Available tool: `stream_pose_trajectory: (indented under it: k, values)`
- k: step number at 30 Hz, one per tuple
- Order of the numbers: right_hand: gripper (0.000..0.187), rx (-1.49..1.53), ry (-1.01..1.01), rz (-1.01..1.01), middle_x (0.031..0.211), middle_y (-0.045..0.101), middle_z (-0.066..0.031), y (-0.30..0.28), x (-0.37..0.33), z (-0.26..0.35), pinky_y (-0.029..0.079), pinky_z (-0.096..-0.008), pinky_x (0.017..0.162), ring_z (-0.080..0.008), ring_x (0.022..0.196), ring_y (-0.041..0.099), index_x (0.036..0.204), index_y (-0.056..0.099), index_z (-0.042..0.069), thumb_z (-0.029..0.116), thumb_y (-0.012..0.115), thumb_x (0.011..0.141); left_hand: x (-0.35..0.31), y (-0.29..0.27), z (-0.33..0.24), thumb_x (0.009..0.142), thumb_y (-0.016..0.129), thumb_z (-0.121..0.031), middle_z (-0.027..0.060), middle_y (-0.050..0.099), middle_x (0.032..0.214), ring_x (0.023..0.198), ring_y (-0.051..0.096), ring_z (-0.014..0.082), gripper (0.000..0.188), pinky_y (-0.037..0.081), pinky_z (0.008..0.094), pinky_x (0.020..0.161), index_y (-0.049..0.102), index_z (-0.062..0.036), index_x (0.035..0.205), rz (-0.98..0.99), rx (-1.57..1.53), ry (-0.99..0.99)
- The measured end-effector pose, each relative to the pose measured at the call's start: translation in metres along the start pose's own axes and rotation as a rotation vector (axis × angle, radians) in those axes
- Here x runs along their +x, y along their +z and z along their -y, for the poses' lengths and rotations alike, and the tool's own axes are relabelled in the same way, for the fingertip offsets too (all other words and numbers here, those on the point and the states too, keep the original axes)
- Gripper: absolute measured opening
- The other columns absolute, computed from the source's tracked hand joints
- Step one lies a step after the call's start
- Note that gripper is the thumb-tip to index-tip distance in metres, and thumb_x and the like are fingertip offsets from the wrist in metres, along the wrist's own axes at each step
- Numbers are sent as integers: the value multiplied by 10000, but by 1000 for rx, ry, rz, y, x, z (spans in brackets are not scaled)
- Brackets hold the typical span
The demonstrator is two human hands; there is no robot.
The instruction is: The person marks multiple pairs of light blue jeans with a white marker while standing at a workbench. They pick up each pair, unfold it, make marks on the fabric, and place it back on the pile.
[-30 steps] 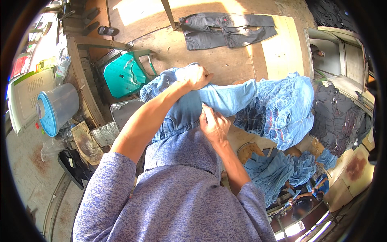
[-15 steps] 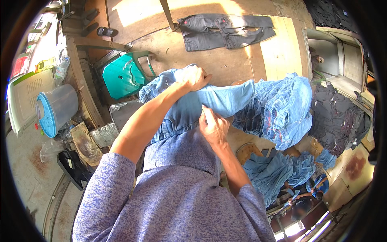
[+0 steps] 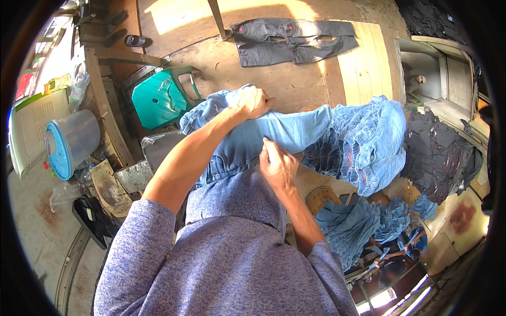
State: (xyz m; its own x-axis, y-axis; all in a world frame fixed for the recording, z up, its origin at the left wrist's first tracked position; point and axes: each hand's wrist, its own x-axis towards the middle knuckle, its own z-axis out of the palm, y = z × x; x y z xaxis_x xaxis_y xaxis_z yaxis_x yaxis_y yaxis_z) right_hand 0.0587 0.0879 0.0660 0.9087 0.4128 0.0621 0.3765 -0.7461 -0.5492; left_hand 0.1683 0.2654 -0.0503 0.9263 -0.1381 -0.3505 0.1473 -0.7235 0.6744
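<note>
Light blue denim jeans (image 3: 295, 129) lie across my lap, one leg stretched out to the right. At their far edge my left hand (image 3: 252, 102) is closed on the cloth, its thumb pointing right. My right hand (image 3: 278, 164) is closed in a pinch at the near side of the same leg. A small dark tip sticks out past its fingers against the denim; the rest of what it holds is hidden. Just right of the leg is a heap of blue denim (image 3: 369, 145).
Dark trousers (image 3: 295, 42) lie flat on the wooden floor ahead. A green plastic stool (image 3: 158, 100) stands left, near a lidded bucket (image 3: 74, 142). Dark garments (image 3: 440, 152) are piled at right, more denim (image 3: 348, 229) nearer. Another person (image 3: 395, 263) works at lower right.
Both hands keep almost the same place and hold on the jeans. The whole view has shifted very slightly.
</note>
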Motion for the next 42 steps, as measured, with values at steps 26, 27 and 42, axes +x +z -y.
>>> stream_pose_trajectory:
  k: [26, 27, 42]
  values:
    - [244, 514, 408, -134, 955, 786, -159, -38, -14, -22, 557, -318, 661, -160, 777, 745, 1336, 646, 21, 131, 609, 1120, -53, -59, -20, 929, 807, -463, 230, 719, 1020, 1052, 671, 444, 474, 535, 521, 933, 675, -21, 1035, -344, -9, 24]
    - [231, 541, 529, -136, 969, 776, -165, -44, -19, -27, 566, -331, 678, -186, 797, 751, 1322, 626, 15, 134, 601, 1125, -80, -71, -20, 891, 865, -376, 238, 685, 1145, 1153, 606, 446, 450, 491, 522, 1018, 669, -7, 1058, -570, 87, -25]
    - [315, 276, 155, 35, 993, 770, -226, -34, -23, -7, 604, -444, 744, -362, 849, 781, 1382, 608, 67, 204, 642, 1100, -161, -53, -67, 848, 882, -320, 80, 732, 1203, 1128, 640, 326, 368, 498, 448, 992, 810, -92, 1128, -419, 3, 158]
